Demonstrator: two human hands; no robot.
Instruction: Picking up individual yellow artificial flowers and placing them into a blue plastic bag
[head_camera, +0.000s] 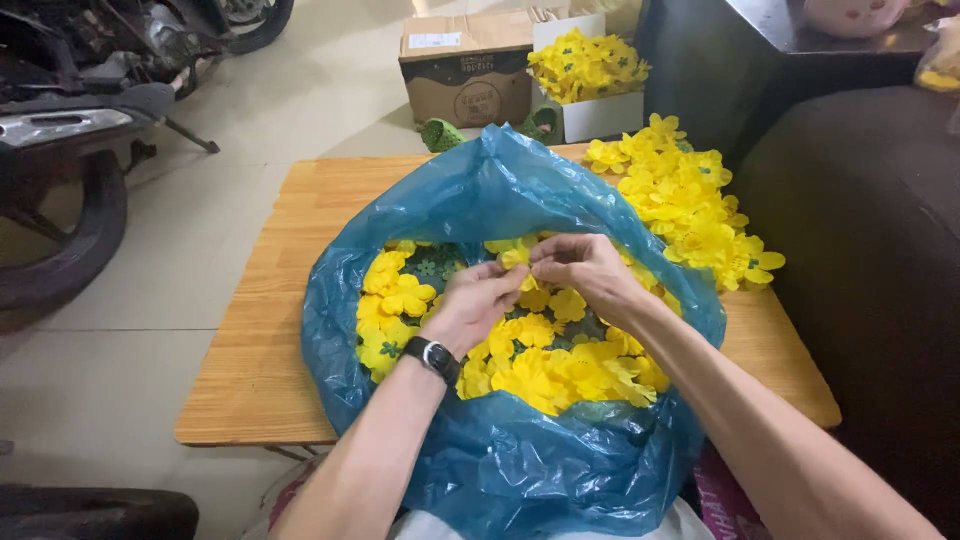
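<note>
Blue bag (520, 470): nearest you, a big plastic sack rolled open on the wooden counter (270, 350), its near edge hanging over the front toward you.
Loose petals (545, 365): yellow fabric flowers fill the sack (a few green pieces show among them at the far side).
Your left hand (480, 300): it hovers over the middle of the sack with a black watch (433, 357) on its wrist, fingers curled and pinching a small yellow flower (518, 258).
Your right hand (585, 270): it meets the left above the petals, fingertips pressed onto the same flower.
Flower pile (690, 205): finished yellow blooms lie heaped on the counter's far right corner, just beside the sack.
Boxes (470, 70): a cardboard carton stands on the floor beyond, beside a white box (600, 110) full of yellow flowers.
Motorbike (70, 120): parked at far left.
</note>
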